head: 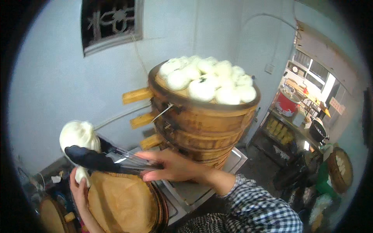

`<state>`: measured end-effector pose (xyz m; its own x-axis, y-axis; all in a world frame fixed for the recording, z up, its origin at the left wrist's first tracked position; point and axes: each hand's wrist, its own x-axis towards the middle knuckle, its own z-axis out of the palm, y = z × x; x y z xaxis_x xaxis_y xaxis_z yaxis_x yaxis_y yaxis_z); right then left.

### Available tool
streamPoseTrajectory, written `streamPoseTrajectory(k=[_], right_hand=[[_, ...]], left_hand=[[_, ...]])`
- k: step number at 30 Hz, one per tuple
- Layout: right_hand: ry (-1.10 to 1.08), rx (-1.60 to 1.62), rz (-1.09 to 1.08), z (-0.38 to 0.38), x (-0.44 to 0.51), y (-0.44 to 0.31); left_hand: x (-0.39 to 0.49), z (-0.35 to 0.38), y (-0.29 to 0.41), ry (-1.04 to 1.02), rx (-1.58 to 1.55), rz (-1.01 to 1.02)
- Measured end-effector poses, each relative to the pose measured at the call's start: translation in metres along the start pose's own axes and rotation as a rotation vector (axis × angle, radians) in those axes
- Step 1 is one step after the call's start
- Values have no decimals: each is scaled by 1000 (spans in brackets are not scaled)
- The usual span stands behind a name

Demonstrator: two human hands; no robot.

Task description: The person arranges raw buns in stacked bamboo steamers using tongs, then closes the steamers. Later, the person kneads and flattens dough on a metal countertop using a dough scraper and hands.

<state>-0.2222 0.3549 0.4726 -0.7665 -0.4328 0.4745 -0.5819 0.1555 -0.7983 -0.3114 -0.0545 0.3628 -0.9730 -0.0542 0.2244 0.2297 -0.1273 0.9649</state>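
Note:
My right hand (172, 167) is closed around the handles of black-tipped metal tongs (125, 163). A large white steamed bun (78, 137) is held between the tongs' tips at the left. Below it, my left hand (79, 189) has its fingers around a smaller white piece, likely a bun (82, 176). Beside my left forearm sits a stack of round steamer trays with a tan lining (122, 201) on top. Beyond my right hand rises a tall stack of bamboo steamers (201, 125) with wooden handles; its top tier is heaped with white buns (204, 87).
A steel surface (189, 192) lies under the steamer stack, against the wall. Another round steamer (52, 215) is at the lower left. At the right are a shelf unit with a red pot (287, 102), a black pot (318, 129) and a tilted round basket (332, 171).

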Motion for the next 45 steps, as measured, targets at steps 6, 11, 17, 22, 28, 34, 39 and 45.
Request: streamPoseTrajectory(k=[6,11,17,22,28,34,39,45], right_hand=[[529,-683,164,-208,-118,-116],[540,-924,444,-298,-169,-137],[495,-955,572,-330,-176,-114],[664,-807,659,-311,-189,-123],[1064,-299,434,-212,-271,-145],[1521,-549,226,-92,-398,-209],[2013,-1335,906,94,-546,-346],[2559,-2044,1795,364,-718,-507]], left_hand=[[56,255,163,-411,400,508],[111,449,214,-588,641,575],[115,544,210,-833,961,596],[113,546,203,-935,1207,672],[65,515,207,-580,954,1120],[-166,588,176,-1182,168,945],[-434,648,148,-1971,-282,609],[-726,654,82,-2557,-104,53]])
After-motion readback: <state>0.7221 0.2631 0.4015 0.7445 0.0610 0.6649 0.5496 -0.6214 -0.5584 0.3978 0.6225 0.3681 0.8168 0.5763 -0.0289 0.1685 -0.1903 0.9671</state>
